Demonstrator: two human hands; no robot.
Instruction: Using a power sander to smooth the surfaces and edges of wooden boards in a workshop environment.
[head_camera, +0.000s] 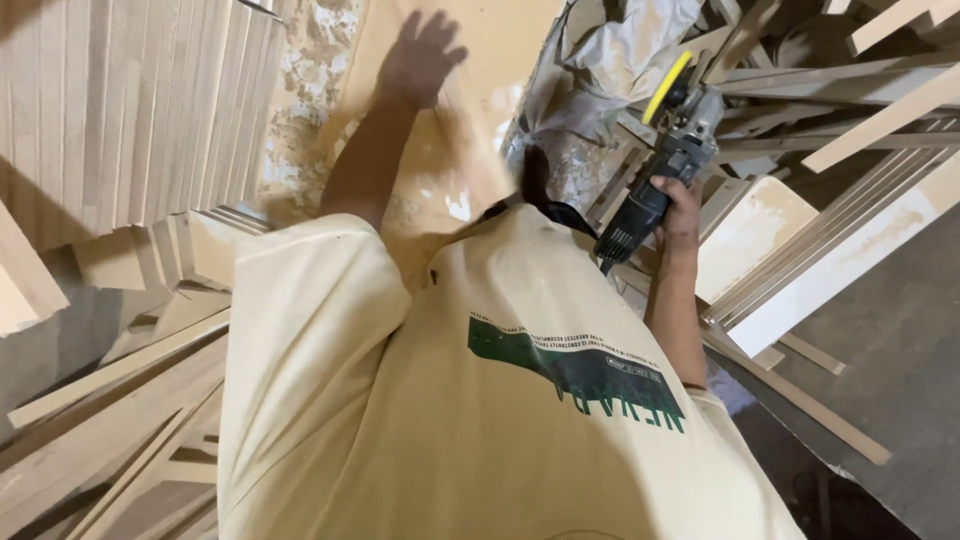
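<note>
Cream T-shirt (480, 400) fills the foreground as the right hand (682, 205) grips a yellow-disc sander (668, 150) lifted off the work, while the left hand (420, 55), fingers spread, brushes the tan board (470, 150) beyond, apparently checking the surface between passes.

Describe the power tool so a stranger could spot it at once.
Look right of the tan panel, among the stacked wood strips. The right hand grips a sander there. It alone is grey and black, with a yellow disc.

Your left hand (420, 55) motion-blurred, sander (668, 160) disc seen edge-on, its face hidden, stacked boards (120, 110) cut off top-left.
</note>
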